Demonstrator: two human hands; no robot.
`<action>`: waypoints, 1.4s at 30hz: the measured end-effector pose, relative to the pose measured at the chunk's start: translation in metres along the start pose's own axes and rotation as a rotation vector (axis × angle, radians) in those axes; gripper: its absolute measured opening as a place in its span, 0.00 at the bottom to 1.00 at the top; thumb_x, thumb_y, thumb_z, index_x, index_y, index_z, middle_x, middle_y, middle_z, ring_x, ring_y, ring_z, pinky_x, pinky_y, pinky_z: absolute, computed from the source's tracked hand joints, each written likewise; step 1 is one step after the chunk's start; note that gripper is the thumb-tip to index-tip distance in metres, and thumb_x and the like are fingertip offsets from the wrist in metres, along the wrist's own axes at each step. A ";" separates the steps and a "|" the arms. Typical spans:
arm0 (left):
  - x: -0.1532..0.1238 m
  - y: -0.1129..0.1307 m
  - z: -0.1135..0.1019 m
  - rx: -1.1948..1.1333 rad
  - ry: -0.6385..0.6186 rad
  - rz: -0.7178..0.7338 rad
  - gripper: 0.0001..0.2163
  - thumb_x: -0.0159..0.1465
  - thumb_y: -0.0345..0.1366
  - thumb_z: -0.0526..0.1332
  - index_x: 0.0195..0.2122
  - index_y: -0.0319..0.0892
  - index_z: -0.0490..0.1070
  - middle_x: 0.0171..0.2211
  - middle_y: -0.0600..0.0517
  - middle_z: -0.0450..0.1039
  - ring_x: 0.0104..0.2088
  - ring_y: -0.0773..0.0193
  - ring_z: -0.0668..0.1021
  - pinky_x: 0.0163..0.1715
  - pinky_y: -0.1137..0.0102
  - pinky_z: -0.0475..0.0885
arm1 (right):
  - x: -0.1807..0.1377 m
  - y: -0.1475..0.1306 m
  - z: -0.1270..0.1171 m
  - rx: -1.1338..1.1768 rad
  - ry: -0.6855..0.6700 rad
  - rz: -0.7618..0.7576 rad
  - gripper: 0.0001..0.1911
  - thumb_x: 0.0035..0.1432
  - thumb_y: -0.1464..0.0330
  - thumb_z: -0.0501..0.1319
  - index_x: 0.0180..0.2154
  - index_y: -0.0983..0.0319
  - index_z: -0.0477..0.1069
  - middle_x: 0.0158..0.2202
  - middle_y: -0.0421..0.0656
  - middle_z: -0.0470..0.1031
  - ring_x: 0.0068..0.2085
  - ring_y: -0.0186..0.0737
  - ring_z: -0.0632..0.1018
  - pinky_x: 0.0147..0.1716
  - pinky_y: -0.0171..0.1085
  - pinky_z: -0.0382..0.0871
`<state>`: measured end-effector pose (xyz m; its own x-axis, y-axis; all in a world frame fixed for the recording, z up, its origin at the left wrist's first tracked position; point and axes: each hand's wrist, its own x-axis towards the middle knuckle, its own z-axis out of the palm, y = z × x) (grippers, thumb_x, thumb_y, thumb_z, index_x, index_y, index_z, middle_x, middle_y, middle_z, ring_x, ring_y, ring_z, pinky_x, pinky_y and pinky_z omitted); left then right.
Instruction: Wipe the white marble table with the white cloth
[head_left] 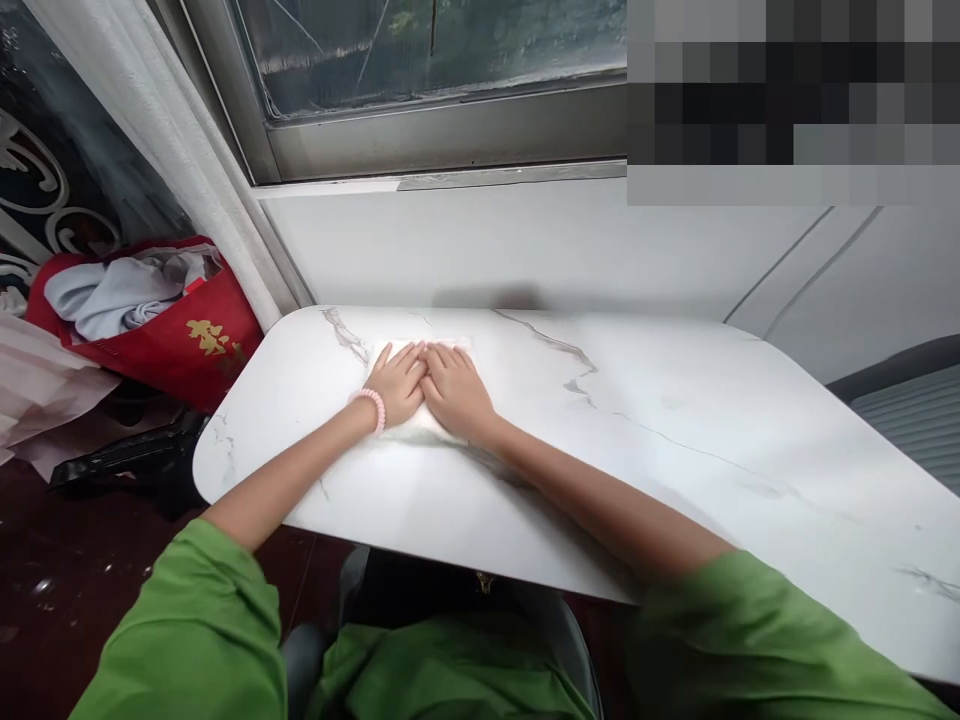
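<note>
A white cloth [424,432] lies flat on the white marble-patterned table [630,430], left of the middle. My left hand [397,382], with a pink beaded band at the wrist, rests palm down on it with the fingers stretched out. Beside it, my right hand [454,390] also presses flat on the cloth. The two hands touch at the fingertips and thumbs. Both palms are hidden from view, as is the part of the cloth beneath them.
Behind the table stand a white wall panel [480,240] and a window frame [450,130]. A red bag [180,340] holding grey fabric sits to the left, near a white curtain [172,130]. At the right edge is a grey chair back [915,420].
</note>
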<state>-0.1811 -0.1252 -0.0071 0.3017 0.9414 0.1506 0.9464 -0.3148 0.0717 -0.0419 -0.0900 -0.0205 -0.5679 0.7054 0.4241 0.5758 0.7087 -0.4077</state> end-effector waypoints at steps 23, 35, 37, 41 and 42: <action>-0.001 -0.113 -0.025 -0.027 -0.043 -0.203 0.23 0.68 0.32 0.45 0.64 0.42 0.58 0.66 0.48 0.57 0.66 0.61 0.59 0.67 0.56 0.46 | 0.099 -0.036 0.062 0.131 -0.164 -0.025 0.30 0.60 0.70 0.47 0.63 0.74 0.57 0.65 0.55 0.59 0.66 0.49 0.59 0.66 0.48 0.46; 0.067 -0.155 -0.013 0.011 0.003 -0.194 0.21 0.68 0.31 0.45 0.61 0.40 0.62 0.65 0.45 0.60 0.65 0.58 0.62 0.65 0.55 0.49 | 0.159 -0.005 0.088 0.000 -0.016 0.013 0.26 0.61 0.72 0.46 0.59 0.73 0.61 0.61 0.56 0.65 0.63 0.51 0.63 0.63 0.50 0.50; 0.056 -0.152 -0.013 0.019 -0.005 -0.200 0.22 0.68 0.31 0.45 0.62 0.39 0.60 0.65 0.44 0.58 0.65 0.58 0.61 0.66 0.55 0.48 | 0.152 -0.011 0.085 -0.005 -0.040 0.000 0.27 0.61 0.72 0.46 0.60 0.73 0.60 0.62 0.56 0.64 0.64 0.51 0.62 0.64 0.50 0.49; 0.018 -0.139 -0.016 0.025 -0.007 -0.226 0.22 0.68 0.32 0.45 0.63 0.39 0.59 0.66 0.44 0.57 0.66 0.58 0.59 0.66 0.54 0.48 | 0.129 -0.034 0.078 0.003 -0.122 -0.025 0.28 0.62 0.72 0.46 0.62 0.74 0.58 0.64 0.55 0.61 0.66 0.50 0.59 0.65 0.48 0.46; 0.005 -0.135 -0.017 0.032 0.007 -0.231 0.22 0.68 0.32 0.45 0.63 0.39 0.59 0.66 0.44 0.57 0.66 0.58 0.59 0.66 0.54 0.48 | 0.121 -0.043 0.076 0.005 -0.138 -0.044 0.28 0.62 0.72 0.46 0.62 0.74 0.58 0.64 0.55 0.60 0.66 0.50 0.59 0.66 0.48 0.46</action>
<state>-0.3098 -0.0803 0.0009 0.0762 0.9872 0.1404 0.9935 -0.0872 0.0735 -0.1798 -0.0341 -0.0134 -0.6684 0.6685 0.3261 0.5459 0.7386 -0.3955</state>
